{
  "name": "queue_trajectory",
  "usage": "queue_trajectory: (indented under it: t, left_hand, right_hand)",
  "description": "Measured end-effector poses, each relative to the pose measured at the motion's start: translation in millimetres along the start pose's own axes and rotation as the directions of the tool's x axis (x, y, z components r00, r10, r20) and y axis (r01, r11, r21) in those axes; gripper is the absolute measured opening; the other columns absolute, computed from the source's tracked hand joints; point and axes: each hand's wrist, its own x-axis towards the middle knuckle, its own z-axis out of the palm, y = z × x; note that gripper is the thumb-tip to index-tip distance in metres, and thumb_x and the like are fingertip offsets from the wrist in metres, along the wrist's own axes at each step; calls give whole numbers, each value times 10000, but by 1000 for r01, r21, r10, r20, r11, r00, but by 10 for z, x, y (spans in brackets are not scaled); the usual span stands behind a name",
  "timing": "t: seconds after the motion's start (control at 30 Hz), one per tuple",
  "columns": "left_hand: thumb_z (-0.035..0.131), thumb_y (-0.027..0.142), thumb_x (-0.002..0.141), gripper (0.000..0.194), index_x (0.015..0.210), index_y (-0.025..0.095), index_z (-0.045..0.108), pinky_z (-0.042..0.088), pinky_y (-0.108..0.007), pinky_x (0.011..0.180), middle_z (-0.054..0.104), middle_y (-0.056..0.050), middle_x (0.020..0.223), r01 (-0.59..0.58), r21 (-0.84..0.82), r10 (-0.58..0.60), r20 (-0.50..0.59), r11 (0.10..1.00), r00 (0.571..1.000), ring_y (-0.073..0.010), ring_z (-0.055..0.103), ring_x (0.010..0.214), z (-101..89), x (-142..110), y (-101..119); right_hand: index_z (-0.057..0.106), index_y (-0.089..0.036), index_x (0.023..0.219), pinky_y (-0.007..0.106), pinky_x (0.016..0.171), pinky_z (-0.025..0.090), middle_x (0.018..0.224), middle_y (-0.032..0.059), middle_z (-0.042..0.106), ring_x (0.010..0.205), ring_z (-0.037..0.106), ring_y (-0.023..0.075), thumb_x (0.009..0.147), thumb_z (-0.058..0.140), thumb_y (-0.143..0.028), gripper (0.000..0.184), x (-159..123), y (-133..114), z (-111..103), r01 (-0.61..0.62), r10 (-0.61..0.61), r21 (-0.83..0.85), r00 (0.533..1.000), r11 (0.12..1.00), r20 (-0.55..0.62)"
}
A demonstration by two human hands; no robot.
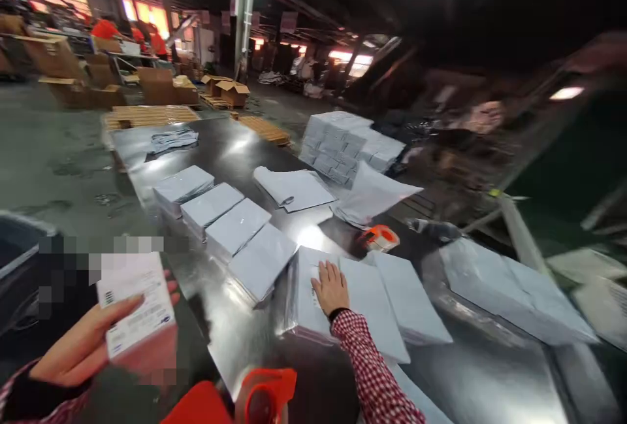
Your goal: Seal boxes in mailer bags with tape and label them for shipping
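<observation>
Two hands of yours are at work here: your left hand [93,332] is closed around a thick stack of printed labels [140,309], thumb across the printed face and fingertips showing at the far edge, held up just off the left side of the dark metal worktop [215,156]. Your right hand [333,288] lies palm down with its fingers stretched out and slightly spread, grasping nothing that shows, on the near-left pack [304,280], which has a small printed mark beside your fingers. Two more pale packs [409,293] lie close by to the right of that one. Left of your right hand, four pale bundles [239,228] run in a slanting row along the worktop's left side. Beyond them you have a folded pale sheet [298,189] and, next to it, a crumpled pale bag [375,196]. One orange tape dispenser [382,238] sits past your right hand; another orange dispenser [275,381] is at the near edge, between your two arms. More wrapped packs [514,287] lie farther right.
</observation>
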Motion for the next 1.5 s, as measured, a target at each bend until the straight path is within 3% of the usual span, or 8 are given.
queue_trajectory:
  t: [0.23,0.37,0.53,0.73,0.87,1.07,1.23,1.5]
  left_hand:
    - [534,48,875,667,1498,61,298,467,-490,1044,652,-207,1237,-191,-119,202,95,974,975,-326,643,1112,331,-345,89]
    - [522,73,884,620,1473,31,331,441,-494,1059,683,-204,1179,-114,-133,138,185,984,973,-317,653,1096,332,-537,-35]
    - [569,161,875,510,1370,55,500,458,-446,1054,690,-178,1179,-164,-97,181,220,982,958,-299,625,1152,319,-716,-252]
    - [720,157,765,388,1137,61,669,535,-434,935,702,-189,1145,-301,28,290,202,953,935,-330,652,1091,249,-839,-496]
    - [807,185,697,395,1068,100,698,560,-363,800,734,-170,1051,-283,67,260,236,957,936,-308,702,964,303,-726,-752]
    - [853,273,662,438,1069,177,724,548,-349,773,723,-138,1112,-139,90,98,362,986,927,-306,700,974,634,-512,-1142]
    - [732,669,638,731,1124,123,723,553,-368,833,712,-155,1137,131,-1,-113,503,991,857,-287,697,975,885,-373,-1310]
    - [857,361,636,392,968,169,777,537,-392,900,744,-117,1057,43,204,-121,388,978,913,-319,694,985,1270,-171,-1534]
  right_hand:
    - [498,-149,1336,597,1081,361,1340,206,550,1286,482,345,877,366,-608,663,-303,-1153,-358,175,-62,653,979,737,-193]
    - [420,-323,1424,450,1048,470,1431,102,455,1247,529,265,800,659,-556,708,-1175,-2432,-1018,379,-599,924,752,52,-274]
    - [547,-349,1321,278,667,581,1274,89,470,852,593,150,773,727,-438,583,-1836,-3063,-1371,117,-502,989,852,-95,-149]
    - [409,-331,1418,375,785,566,1299,106,489,856,634,179,669,805,-450,856,-1840,-2810,-1225,63,-537,996,839,-55,-83]
    - [525,-263,1311,438,997,460,1257,96,556,1117,570,245,683,797,-435,706,-1499,-2629,-1552,312,-486,950,835,33,-257]
    - [701,-202,744,287,701,457,728,3,633,731,580,154,786,710,-380,183,-1234,-2141,-1831,434,-580,888,767,153,-275]
    - [738,-227,900,272,678,462,766,3,688,716,594,150,797,698,-398,204,-1264,-1582,-1776,377,-457,909,849,176,-263]
    - [757,-237,860,276,706,528,824,31,726,777,664,163,864,647,-273,116,-1313,-963,-1811,536,-235,799,842,273,-485]
